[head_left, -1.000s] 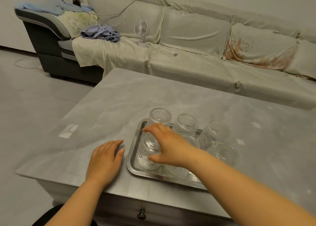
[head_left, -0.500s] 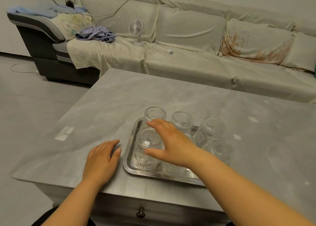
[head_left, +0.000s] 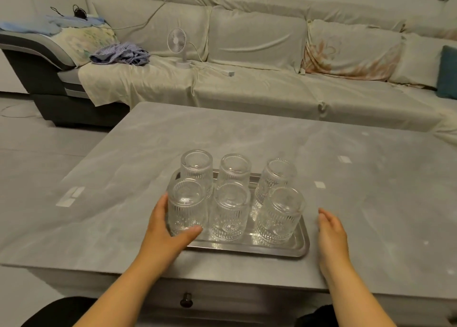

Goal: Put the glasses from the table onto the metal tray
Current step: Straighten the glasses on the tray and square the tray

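Several clear ribbed glasses stand upside down in two rows on the metal tray, near the table's front edge. My left hand is cupped around the near-left glass, thumb in front of its base and fingers along its left side. It hides the tray's left end. The near-middle glass and near-right glass stand untouched. My right hand hovers open just right of the tray, apart from it, palm facing inward.
The grey table has small white tape marks left and right of the tray. A drawer knob sits below the front edge. Behind is a covered sofa with a small fan.
My right hand has left the glasses and moved to the right of the tray. My left hand has slid from the table onto the near-left glass.
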A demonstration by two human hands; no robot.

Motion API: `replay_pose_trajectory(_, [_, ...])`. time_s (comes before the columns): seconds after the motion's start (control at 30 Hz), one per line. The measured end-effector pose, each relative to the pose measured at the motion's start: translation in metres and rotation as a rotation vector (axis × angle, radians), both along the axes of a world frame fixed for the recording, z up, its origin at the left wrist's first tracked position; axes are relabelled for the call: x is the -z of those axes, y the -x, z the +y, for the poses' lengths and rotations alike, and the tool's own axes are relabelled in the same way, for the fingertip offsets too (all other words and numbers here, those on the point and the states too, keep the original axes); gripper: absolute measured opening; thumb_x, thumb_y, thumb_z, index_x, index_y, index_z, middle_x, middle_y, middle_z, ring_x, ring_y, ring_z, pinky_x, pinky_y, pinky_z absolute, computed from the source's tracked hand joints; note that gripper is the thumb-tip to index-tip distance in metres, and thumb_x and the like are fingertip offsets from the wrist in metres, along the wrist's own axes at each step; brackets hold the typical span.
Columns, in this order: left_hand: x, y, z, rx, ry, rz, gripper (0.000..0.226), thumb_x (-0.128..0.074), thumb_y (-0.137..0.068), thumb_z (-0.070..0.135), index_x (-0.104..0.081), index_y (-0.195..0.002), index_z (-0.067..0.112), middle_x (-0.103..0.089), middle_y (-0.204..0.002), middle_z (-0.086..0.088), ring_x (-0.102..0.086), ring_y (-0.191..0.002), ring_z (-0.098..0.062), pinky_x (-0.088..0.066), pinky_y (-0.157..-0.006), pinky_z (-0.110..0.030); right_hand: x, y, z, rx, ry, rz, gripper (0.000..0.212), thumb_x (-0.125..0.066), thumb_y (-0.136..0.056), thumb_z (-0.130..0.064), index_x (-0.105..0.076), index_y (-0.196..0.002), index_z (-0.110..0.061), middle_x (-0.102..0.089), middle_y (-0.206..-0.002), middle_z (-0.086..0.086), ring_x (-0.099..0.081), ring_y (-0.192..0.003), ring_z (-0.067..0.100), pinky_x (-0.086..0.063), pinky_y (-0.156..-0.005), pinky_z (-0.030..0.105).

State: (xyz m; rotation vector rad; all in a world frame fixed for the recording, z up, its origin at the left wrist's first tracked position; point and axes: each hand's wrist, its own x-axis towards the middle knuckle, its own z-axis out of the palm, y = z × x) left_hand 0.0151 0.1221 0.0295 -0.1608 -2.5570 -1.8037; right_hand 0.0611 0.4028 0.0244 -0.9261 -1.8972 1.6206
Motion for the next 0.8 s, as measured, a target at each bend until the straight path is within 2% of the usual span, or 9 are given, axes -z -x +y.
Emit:
replay_pose_trajectory(0.07, [-0.003, 0.003, 0.007, -0.015, 0.082, 0.056, 0.094, -0.081, -0.059, 0.016, -0.024, -0.134, 0.026, -0.038, -0.13, 0.009, -0.036, -0.12, -0.01, -0.034, -0.101, -0.032, 0.003, 0.005, 0.001, -0.059, 0.205, 0.069, 0.036, -0.031, -0.093, -0.013, -0.041, -0.127, -0.004, -0.042, -0.139, 0.017, -0.041, -0.125, 0.025, -0.03, -0.101, 0.03])
replay_pose_trajectory(0.17, [-0.006, 0.009, 0.011, -0.009, 0.051, 0.049, 0.096, -0.08, -0.06, 0.01, -0.022, -0.135, 0.025, -0.035, -0.124, 0.012, -0.036, -0.114, -0.007, -0.03, -0.097, -0.028, 0.001, 0.009, 0.0, -0.163, 0.463, 0.159, 0.044, -0.024, -0.096, -0.024, -0.03, -0.133, -0.002, -0.037, -0.143, 0.018, -0.041, -0.124, 0.022, -0.034, -0.1, 0.032])
replay_pose_trajectory(0.27, [-0.004, 0.011, 0.015, -0.002, 0.011, 0.043, 0.086, -0.076, -0.064, 0.003, -0.027, -0.132, 0.022, -0.04, -0.121, 0.009, -0.042, -0.109, -0.011, -0.033, -0.091, -0.027, 0.005, 0.01, 0.001, -0.222, 0.474, 0.164, 0.047, -0.02, -0.096, -0.031, -0.031, -0.134, -0.005, -0.039, -0.142, 0.015, -0.043, -0.113, 0.015, -0.035, -0.095, 0.029])
replay_pose_trajectory(0.37, [-0.003, 0.009, 0.022, 0.016, 0.004, 0.059, 0.08, -0.074, -0.066, 0.002, -0.03, -0.131, 0.02, -0.041, -0.119, 0.008, -0.042, -0.108, -0.011, -0.033, -0.091, -0.028, 0.008, 0.009, 0.003, -0.253, 0.44, 0.138, 0.049, -0.019, -0.096, -0.033, -0.031, -0.134, -0.006, -0.039, -0.142, 0.013, -0.043, -0.113, 0.013, -0.034, -0.097, 0.028])
replay_pose_trajectory(0.57, [0.0, 0.007, 0.033, 0.009, 0.049, 0.092, 0.08, -0.075, -0.067, 0.007, -0.029, -0.132, 0.018, -0.046, -0.132, -0.004, -0.045, -0.119, -0.023, -0.035, -0.098, -0.034, 0.011, 0.01, 0.003, -0.284, 0.362, 0.129, 0.048, -0.019, -0.095, -0.033, -0.032, -0.134, -0.006, -0.04, -0.142, 0.012, -0.04, -0.125, 0.018, -0.03, -0.103, 0.029])
replay_pose_trajectory(0.8, [0.002, 0.011, 0.036, 0.019, 0.052, 0.056, 0.084, -0.074, -0.068, 0.012, -0.023, -0.134, 0.02, -0.041, -0.138, -0.005, -0.039, -0.126, -0.023, -0.032, -0.106, -0.039, 0.013, 0.011, 0.0, -0.294, 0.328, 0.138, 0.045, -0.027, -0.094, -0.033, -0.039, -0.13, -0.01, -0.046, -0.136, 0.009, -0.046, -0.113, 0.014, -0.034, -0.095, 0.027])
